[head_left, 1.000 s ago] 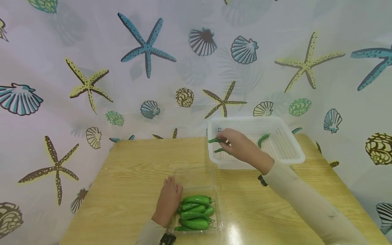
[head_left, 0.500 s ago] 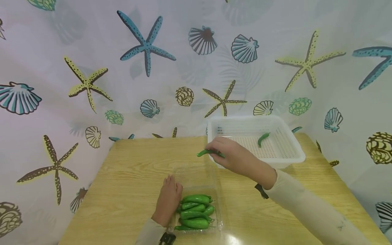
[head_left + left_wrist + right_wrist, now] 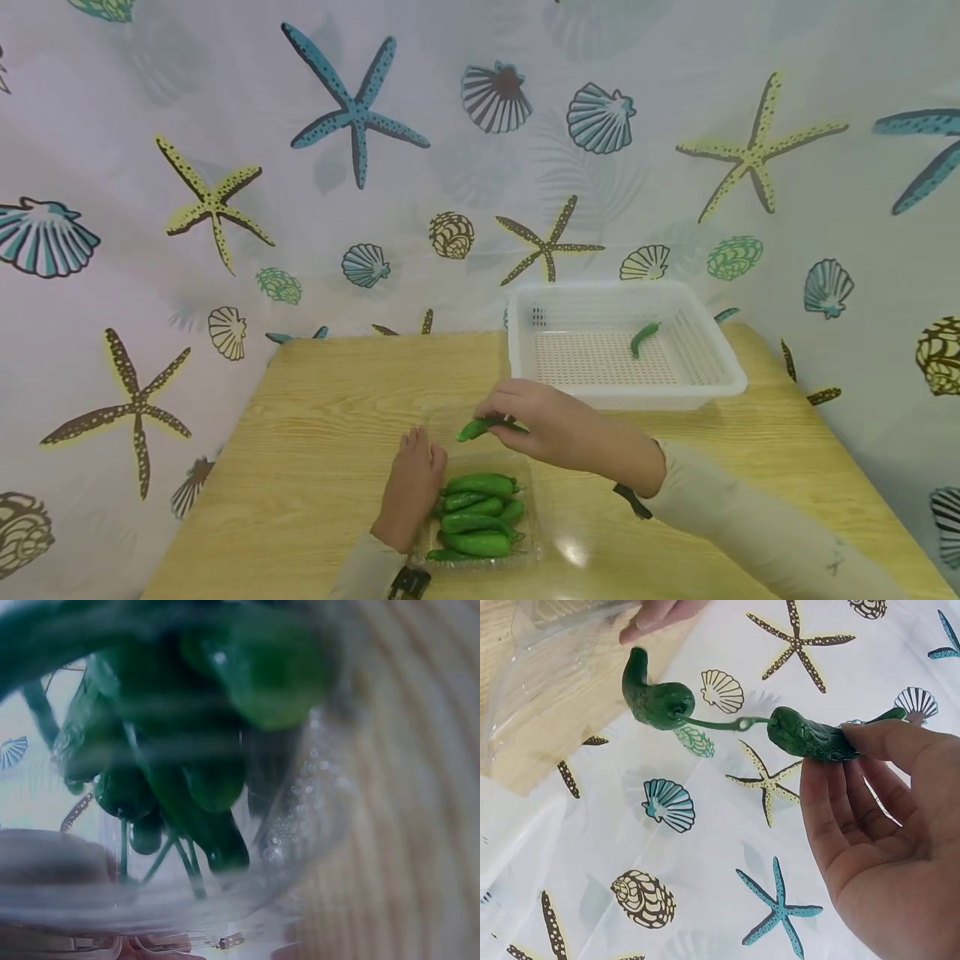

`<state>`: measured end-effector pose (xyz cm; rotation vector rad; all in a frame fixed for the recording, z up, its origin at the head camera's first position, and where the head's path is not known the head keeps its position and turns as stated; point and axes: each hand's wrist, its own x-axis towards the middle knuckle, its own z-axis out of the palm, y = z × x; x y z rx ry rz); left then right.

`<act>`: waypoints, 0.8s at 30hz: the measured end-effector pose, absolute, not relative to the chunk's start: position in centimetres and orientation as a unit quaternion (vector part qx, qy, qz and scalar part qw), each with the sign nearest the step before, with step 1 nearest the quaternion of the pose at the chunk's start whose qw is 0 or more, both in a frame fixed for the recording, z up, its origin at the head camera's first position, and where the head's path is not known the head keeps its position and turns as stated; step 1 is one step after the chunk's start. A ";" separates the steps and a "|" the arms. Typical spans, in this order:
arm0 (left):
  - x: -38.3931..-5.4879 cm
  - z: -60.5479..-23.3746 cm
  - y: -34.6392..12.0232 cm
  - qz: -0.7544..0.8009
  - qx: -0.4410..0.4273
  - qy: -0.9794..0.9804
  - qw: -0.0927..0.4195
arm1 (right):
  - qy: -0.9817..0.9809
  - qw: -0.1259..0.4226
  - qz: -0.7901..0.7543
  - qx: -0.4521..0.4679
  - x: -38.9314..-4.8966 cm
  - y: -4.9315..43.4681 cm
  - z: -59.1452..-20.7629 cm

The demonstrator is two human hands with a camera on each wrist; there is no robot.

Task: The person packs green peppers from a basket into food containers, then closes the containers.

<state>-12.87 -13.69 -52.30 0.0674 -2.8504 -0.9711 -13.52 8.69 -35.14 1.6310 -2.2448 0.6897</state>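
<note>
My right hand point(image 3: 551, 425) pinches a green chili pepper point(image 3: 802, 739) between thumb and fingers, over the raised clear lid. In the right wrist view a second, curved pepper point(image 3: 656, 701) hangs beyond it, the two linked by a thin stem. Several more green peppers point(image 3: 480, 521) lie side by side in a clear plastic clamshell box point(image 3: 531, 525) at the front. My left hand point(image 3: 411, 487) rests along the box's left side, fingers pointing away from me. Seen close through clear plastic, peppers point(image 3: 202, 750) fill much of the left wrist view.
A white perforated plastic basket point(image 3: 622, 390) stands at the back right of the wooden table point(image 3: 337, 392), with one curved pepper point(image 3: 643, 340) inside. A curtain point(image 3: 420, 167) printed with starfish and shells hangs around the back and sides.
My right hand has come out of the basket with the pepper, moving left and toward me to above the box's lid. My left hand has stayed beside the box.
</note>
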 end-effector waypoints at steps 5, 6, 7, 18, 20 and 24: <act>-12.9 -52.3 -13.7 -0.319 0.021 -0.945 0.066 | -0.763 0.125 0.235 0.589 -13.0 8.3 -36.1; -12.8 -52.2 -13.7 -0.320 0.020 -0.945 0.068 | -0.760 0.121 0.240 0.592 -12.9 8.2 -36.2; -12.8 -52.2 -13.7 -0.321 0.021 -0.945 0.067 | -0.757 0.119 0.243 0.595 -12.8 8.1 -36.3; -12.9 -52.1 -13.6 -0.309 0.025 -0.948 0.068 | -0.752 0.012 0.312 0.580 -12.7 7.9 -37.4; -12.8 -52.1 -13.6 -0.309 0.025 -0.948 0.069 | -0.751 -0.012 0.328 0.573 -12.7 7.9 -37.7; -12.8 -52.0 -13.6 -0.302 0.023 -0.951 0.068 | -0.743 -0.050 0.351 0.567 -12.6 7.9 -38.2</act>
